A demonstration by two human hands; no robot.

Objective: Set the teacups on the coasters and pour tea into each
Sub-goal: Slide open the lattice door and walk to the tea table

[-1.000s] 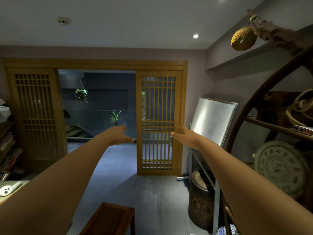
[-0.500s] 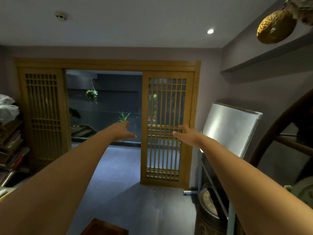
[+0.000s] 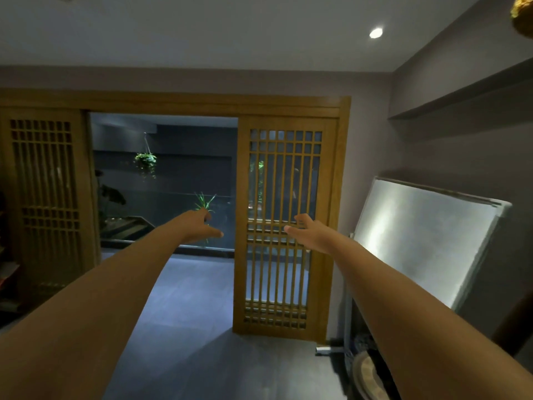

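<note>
No teacup, coaster or teapot is in view. Both my arms are stretched straight out in front of me at chest height. My left hand is held out with its fingers apart and nothing in it, in front of the dark doorway. My right hand is likewise spread and bare, in front of the wooden lattice door. The two hands are apart and touch nothing.
A wooden lattice sliding door stands half across a dark opening with hanging plants. A whiteboard leans against the right wall over a round carved drum. Grey floor lies ahead. Shelves with books are at the left edge.
The view has swung up and to the left: the round shelf, gourd and wooden bench have slid out of frame. Both arms stay stretched forward with fingers spread.
</note>
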